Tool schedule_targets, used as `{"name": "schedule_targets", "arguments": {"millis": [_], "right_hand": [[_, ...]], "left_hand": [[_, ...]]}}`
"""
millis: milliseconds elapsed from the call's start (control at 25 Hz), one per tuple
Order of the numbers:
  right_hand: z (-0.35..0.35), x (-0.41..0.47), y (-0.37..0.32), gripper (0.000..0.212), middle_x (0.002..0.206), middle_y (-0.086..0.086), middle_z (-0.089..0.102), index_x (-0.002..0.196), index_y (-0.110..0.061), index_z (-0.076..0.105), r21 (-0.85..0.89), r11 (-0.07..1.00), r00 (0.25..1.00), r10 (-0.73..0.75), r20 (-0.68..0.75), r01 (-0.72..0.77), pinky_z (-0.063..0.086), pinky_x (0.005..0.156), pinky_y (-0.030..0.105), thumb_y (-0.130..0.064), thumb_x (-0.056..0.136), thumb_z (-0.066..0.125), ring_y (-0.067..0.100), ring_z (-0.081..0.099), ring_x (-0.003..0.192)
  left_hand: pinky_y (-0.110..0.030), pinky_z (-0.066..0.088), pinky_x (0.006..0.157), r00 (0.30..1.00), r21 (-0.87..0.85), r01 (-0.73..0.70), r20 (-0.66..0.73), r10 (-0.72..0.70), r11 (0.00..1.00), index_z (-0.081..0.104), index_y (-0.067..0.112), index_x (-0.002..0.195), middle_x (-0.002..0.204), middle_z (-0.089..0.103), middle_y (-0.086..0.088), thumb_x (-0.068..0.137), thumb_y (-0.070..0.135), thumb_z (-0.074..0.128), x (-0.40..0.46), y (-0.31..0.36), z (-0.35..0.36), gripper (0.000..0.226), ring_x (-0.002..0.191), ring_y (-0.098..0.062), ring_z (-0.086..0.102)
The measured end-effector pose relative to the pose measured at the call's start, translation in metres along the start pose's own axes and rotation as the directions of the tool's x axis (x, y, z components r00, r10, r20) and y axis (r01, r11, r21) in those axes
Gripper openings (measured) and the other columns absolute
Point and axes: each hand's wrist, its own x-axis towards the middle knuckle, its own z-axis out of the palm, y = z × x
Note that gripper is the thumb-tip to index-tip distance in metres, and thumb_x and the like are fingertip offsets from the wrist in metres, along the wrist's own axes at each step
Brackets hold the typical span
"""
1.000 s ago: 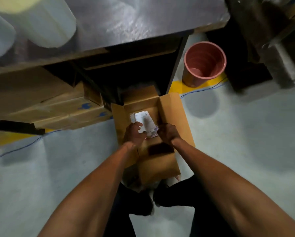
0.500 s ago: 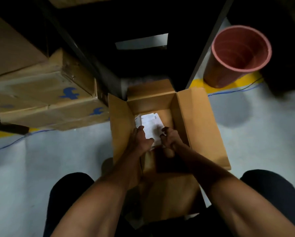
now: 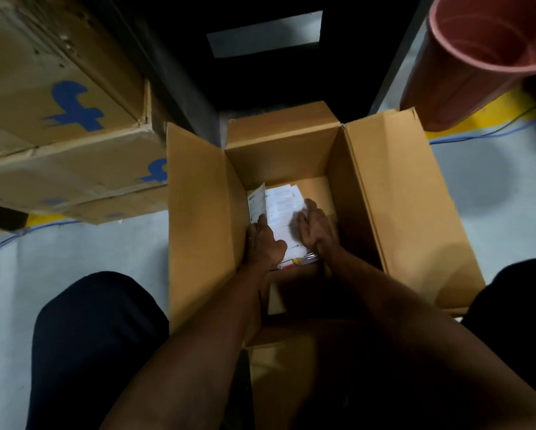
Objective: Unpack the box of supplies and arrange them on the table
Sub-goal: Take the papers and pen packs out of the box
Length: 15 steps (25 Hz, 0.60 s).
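Both hands reach down into the open brown cardboard box (image 3: 393, 193) on the grey floor (image 3: 74, 252). The left hand (image 3: 265, 240) and the right hand (image 3: 314, 226) have their fingers curled onto a stack of white printed paper packets (image 3: 280, 209) lying at the bottom of the box, one hand at each side of it. The box flaps stand open. To the left sit stacked brown cartons with blue marks (image 3: 68, 119); at the upper right stands a pink plastic bucket (image 3: 477, 51).
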Motion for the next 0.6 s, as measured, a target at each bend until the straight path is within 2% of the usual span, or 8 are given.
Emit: {"name": "schedule_targets", "arguments": {"millis": [80,160,240,400,520,600], "right_hand": [[0.002,-0.005,0.0,0.055,0.119,0.02,0.065,0.136,-0.006,0.044,0.128,0.992,1.0,-0.022,-0.002,0.022,0.047,0.09,0.044,-0.042,0.096,0.035,0.043,0.061,0.107],[0.0,-0.008,-0.003,0.04,0.112,0.014,0.068,0.13,-0.008,0.046,0.229,0.973,1.0,-0.024,-0.007,0.025,0.05,0.087,0.042,-0.037,0.102,0.041,0.038,0.064,0.102],[-0.001,-0.006,-0.01,0.035,0.115,0.014,0.066,0.13,-0.008,0.045,0.305,0.952,1.0,0.001,0.018,-0.007,0.049,0.09,0.039,-0.033,0.105,0.042,0.034,0.063,0.106],[0.002,0.009,-0.014,0.049,0.131,0.012,0.057,0.138,-0.015,0.041,0.367,0.912,0.981,0.147,0.124,-0.183,0.044,0.104,0.046,-0.049,0.103,0.037,0.032,0.055,0.118],[0.004,0.016,-0.014,0.062,0.123,0.009,0.067,0.127,-0.013,0.057,0.479,0.828,0.953,0.209,0.219,-0.292,0.05,0.099,0.043,-0.061,0.09,0.043,0.026,0.065,0.107],[0.011,0.017,-0.013,0.056,0.112,0.011,0.073,0.117,-0.009,0.067,0.494,0.807,0.936,0.195,0.294,-0.324,0.055,0.095,0.044,-0.054,0.087,0.052,0.027,0.071,0.098]], "left_hand": [[-0.042,0.032,0.114,0.999,0.021,0.003,0.037,-0.004,1.0,0.018,0.015,0.152,0.145,0.031,-0.016,0.085,0.012,0.055,-0.003,-0.004,0.002,0.077,0.137,-0.035,0.03],[-0.044,0.031,0.116,0.997,0.037,0.017,0.068,-0.02,0.999,0.015,0.017,0.154,0.148,0.029,-0.015,0.087,0.015,0.055,-0.006,-0.005,0.005,0.079,0.139,-0.034,0.029],[-0.044,0.032,0.116,0.996,0.042,0.029,0.084,-0.033,0.999,0.015,0.019,0.155,0.151,0.029,-0.014,0.089,0.017,0.055,-0.006,-0.004,0.006,0.078,0.139,-0.034,0.031],[-0.039,0.035,0.114,0.996,0.046,0.017,0.084,-0.021,0.999,0.023,0.019,0.155,0.151,0.031,-0.013,0.091,0.016,0.054,-0.003,-0.003,0.005,0.071,0.137,-0.032,0.036],[-0.035,0.034,0.114,0.992,0.049,0.009,0.126,-0.015,0.999,0.03,0.017,0.153,0.154,0.033,-0.013,0.091,0.013,0.053,-0.006,-0.008,0.004,0.066,0.14,-0.031,0.036],[-0.035,0.032,0.116,0.99,0.041,0.006,0.141,-0.011,0.999,0.034,0.015,0.152,0.156,0.033,-0.012,0.091,0.011,0.052,-0.006,-0.009,0.005,0.063,0.142,-0.03,0.035]]}}
